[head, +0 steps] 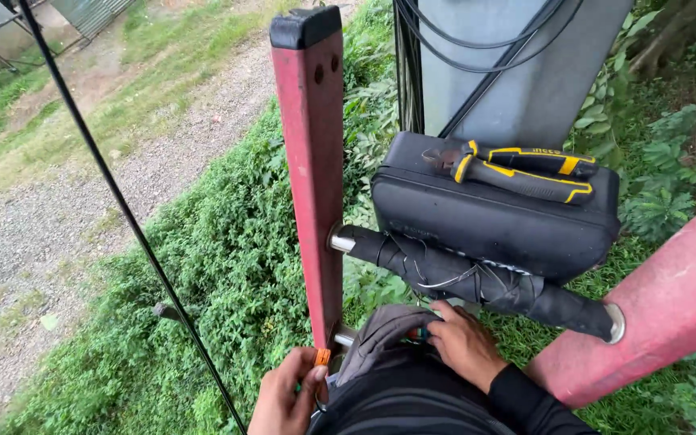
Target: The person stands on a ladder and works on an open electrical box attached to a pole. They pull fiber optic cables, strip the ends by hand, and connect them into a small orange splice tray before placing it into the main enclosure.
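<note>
A: What does the left hand [287, 399] hold?

B: A small orange piece [322, 356], pinched between thumb and fingers [304, 372], just beside the foot of the red ladder rail [312, 161]. I cannot tell exactly what kind of piece it is; it looks like hard plastic, light and stiff. I think it is a little slippery and easy to drop into the green plants [227, 258] below, so a firm pinch on its flat sides seems best.

A: And the right hand [465, 346]?

B: It reaches into the grey pouch [384, 334] at the person's waist. Its fingers are curled and partly inside the opening, so I cannot tell if they grip something. The pouch looks like soft cloth and will bend under the hand.

A: What is above the hands?

B: A black case [493, 217] rests on a rung wrapped in black tape [477, 282]. On the case lie pliers with black and yellow handles [517, 169]. They are probably heavy and stiff, best taken by the handles. A black cable [122, 209] crosses on the left, over a gravel path [58, 217].
</note>
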